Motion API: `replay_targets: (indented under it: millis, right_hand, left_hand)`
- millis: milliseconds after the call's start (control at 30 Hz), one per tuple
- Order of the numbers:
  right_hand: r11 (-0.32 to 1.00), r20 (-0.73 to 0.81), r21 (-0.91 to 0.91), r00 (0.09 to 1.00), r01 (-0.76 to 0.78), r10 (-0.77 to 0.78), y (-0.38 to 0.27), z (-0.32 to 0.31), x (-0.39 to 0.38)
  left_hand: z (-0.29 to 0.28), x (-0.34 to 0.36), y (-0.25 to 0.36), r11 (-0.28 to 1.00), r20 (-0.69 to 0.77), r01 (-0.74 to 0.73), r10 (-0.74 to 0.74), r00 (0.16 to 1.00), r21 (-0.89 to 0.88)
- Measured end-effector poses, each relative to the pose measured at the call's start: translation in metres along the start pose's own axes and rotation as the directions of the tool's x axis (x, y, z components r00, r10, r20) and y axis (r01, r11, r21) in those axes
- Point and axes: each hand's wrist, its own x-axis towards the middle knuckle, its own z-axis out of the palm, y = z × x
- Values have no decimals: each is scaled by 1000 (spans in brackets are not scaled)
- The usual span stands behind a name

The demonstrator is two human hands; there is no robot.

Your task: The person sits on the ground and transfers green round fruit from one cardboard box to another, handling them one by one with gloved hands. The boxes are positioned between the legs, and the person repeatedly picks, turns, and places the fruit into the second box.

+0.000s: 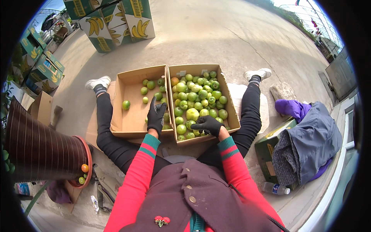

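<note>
Two open cardboard boxes stand side by side between my outstretched legs. The right box point(231, 101) is heaped with mostly green tomatoes point(192, 113), one turning orange. Fewer green tomatoes point(144, 90) lie in the left box point(127, 116), mostly along its right wall. My left hand point(155, 116), in a black glove, hovers over that side of the left box with its fingers stretched apart. Above the near part of the heap is my right hand point(208, 125), also black-gloved. Its fingers curl toward the left beside several tomatoes; whatever they grip is hidden.
Stacked green-and-white banana boxes point(112, 29) stand at the far left, with more boxes point(44, 73) nearer. A brown ribbed container point(46, 145) lies to my left. On the right, a grey jacket point(309, 139) drapes over a carton point(266, 154), near a plastic bottle point(275, 188).
</note>
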Motion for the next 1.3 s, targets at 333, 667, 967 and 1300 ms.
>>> replay_targets:
  millis: [333, 667, 967, 1300]
  right_hand:
    - [751, -301, 512, 906, 416, -297, -35, 26, -3]
    - [685, -189, -728, 960, 5, -208, -27, 30, 6]
    - [446, -225, -892, 928, -74, -296, -21, 61, 33]
    - [920, -353, -391, 925, -9, -141, -15, 25, -5]
  left_hand:
    - [22, -33, 72, 593, 604, -693, 393, 694, 410]
    - [7, -11, 10, 956, -200, -184, 232, 952, 229]
    - [12, -17, 27, 910, -22, -38, 51, 998, 414]
    - [14, -22, 43, 952, 79, -54, 31, 996, 301]
